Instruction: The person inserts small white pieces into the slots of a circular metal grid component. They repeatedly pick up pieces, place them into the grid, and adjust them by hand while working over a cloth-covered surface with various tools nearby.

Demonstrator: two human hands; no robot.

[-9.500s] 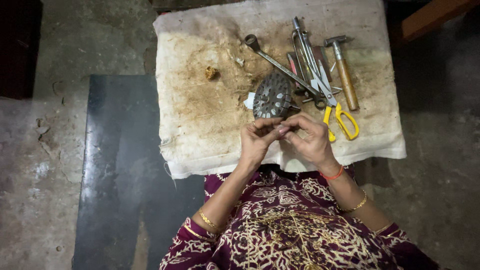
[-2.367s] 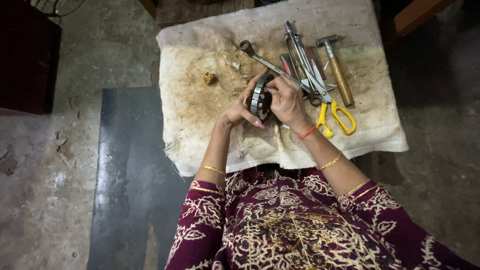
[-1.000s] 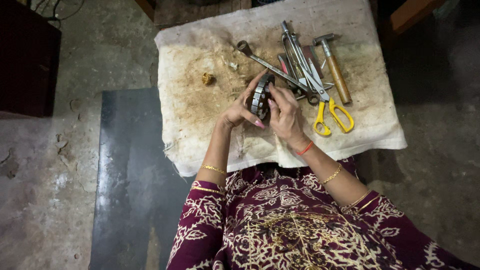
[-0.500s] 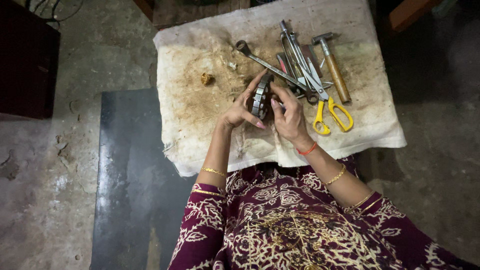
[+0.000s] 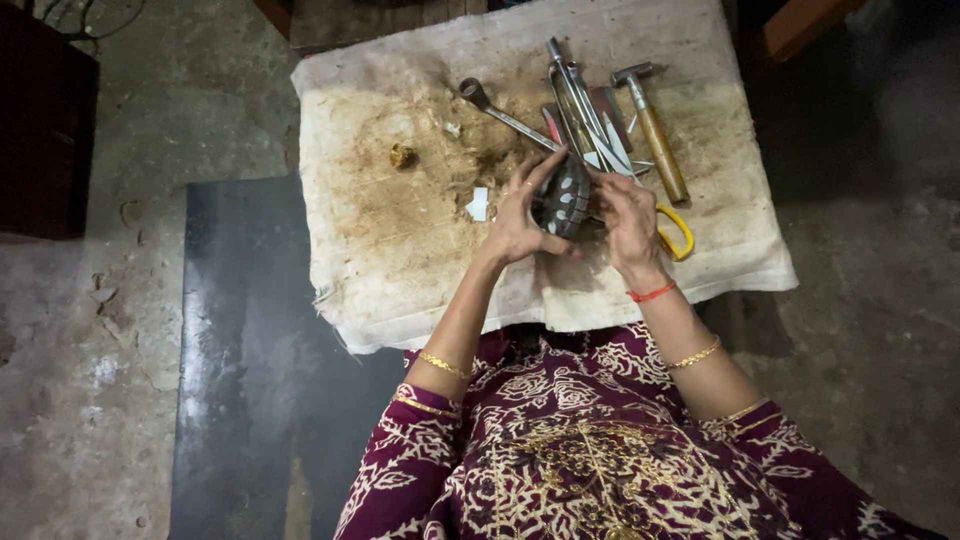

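Now I hold the round metal part over the tabletop's stained cloth, left hand cupping it, right hand fingers apparently pinching its edge; best kept steady, clear of the scissors.

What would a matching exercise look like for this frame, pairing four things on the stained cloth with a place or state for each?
Things:
1. round metal part
2. hammer
3. spanner
4. small brown lump

Places or states:
a. lies alone on the cloth, left of both hands
b. held between the left hand and the right hand
c. wooden handle, farthest right of the tools
d. ring end towards the cloth's far left, shaft running under the tool pile

Pairs: 1-b, 2-c, 3-d, 4-a
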